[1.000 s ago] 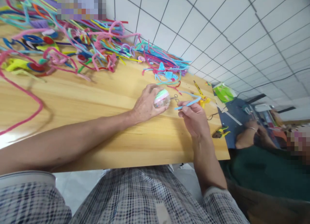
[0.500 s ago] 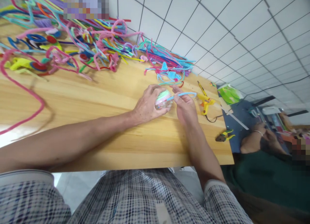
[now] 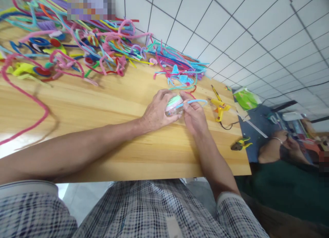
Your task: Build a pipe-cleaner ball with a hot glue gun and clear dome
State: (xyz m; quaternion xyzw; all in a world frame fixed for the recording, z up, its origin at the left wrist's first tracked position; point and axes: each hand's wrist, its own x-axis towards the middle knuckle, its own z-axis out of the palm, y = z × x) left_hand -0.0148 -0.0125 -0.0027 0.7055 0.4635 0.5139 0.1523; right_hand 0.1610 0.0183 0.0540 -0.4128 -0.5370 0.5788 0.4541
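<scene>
My left hand [image 3: 159, 109] is wrapped round a small rounded clear object [image 3: 173, 103] whose upper part is covered in pale green and pink-lilac fuzzy bands. Its lower part looks transparent; what kind of thing it is I cannot make out. Between thumb and fingers, my right hand [image 3: 194, 116] pinches a light blue pipe cleaner [image 3: 197, 101]. One end of the pipe cleaner lies against the side of the rounded object, and the free end curves out to the right past my fingers. Both hands are just above the wooden table.
Many coloured pipe cleaners [image 3: 113, 42] are heaped along the table's back. A yellow glue gun [image 3: 220, 108], a yellow pen-like tool [image 3: 216, 92] and yellow-handled pliers [image 3: 241, 144] lie on the right. Beyond the table's right edge is another person's arm [image 3: 269, 149].
My right hand has moved slightly left, closer to the rounded object, bringing the blue pipe cleaner along its side. The left hand keeps its hold. The view has shifted slightly.
</scene>
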